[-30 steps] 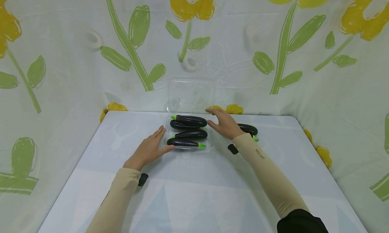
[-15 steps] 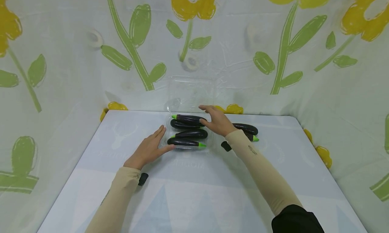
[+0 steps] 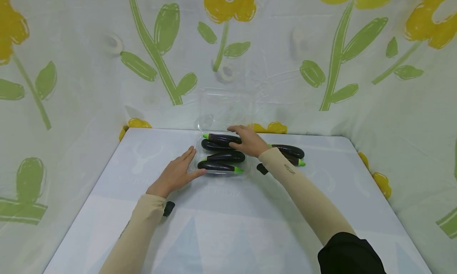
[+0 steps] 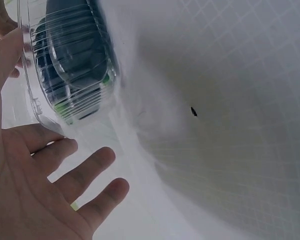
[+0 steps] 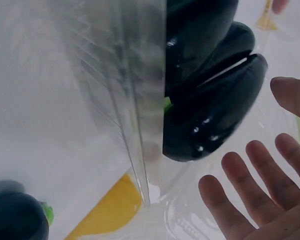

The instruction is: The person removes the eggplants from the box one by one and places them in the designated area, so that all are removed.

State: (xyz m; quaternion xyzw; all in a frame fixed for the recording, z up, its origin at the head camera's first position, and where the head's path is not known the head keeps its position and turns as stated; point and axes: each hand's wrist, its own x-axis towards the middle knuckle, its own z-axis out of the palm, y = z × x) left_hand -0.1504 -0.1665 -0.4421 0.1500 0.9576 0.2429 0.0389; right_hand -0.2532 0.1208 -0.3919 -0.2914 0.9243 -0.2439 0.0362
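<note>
A clear plastic clamshell container (image 3: 248,166) lies at the table's far edge with its lid (image 3: 225,107) standing up behind it. Several dark eggplants (image 3: 226,157) with green stem ends lie in its base. My left hand (image 3: 172,175) rests against the container's left side, fingers extended; the left wrist view shows its fingers spread by the ribbed wall (image 4: 72,65). Over the right end of the rear eggplant (image 3: 222,138) is my right hand (image 3: 251,142), its fingers extended. In the right wrist view those fingertips stand apart from the eggplants (image 5: 210,110), and nothing is held.
Outside the container on the right lie two more eggplants (image 3: 292,151), partly hidden behind my right forearm. The white table (image 3: 221,226) ends at a flower-printed curtain (image 3: 271,67) behind the raised lid.
My right hand has moved left, from beside the container to over the rear eggplants' right ends. My left hand has stayed at the container's left side.
</note>
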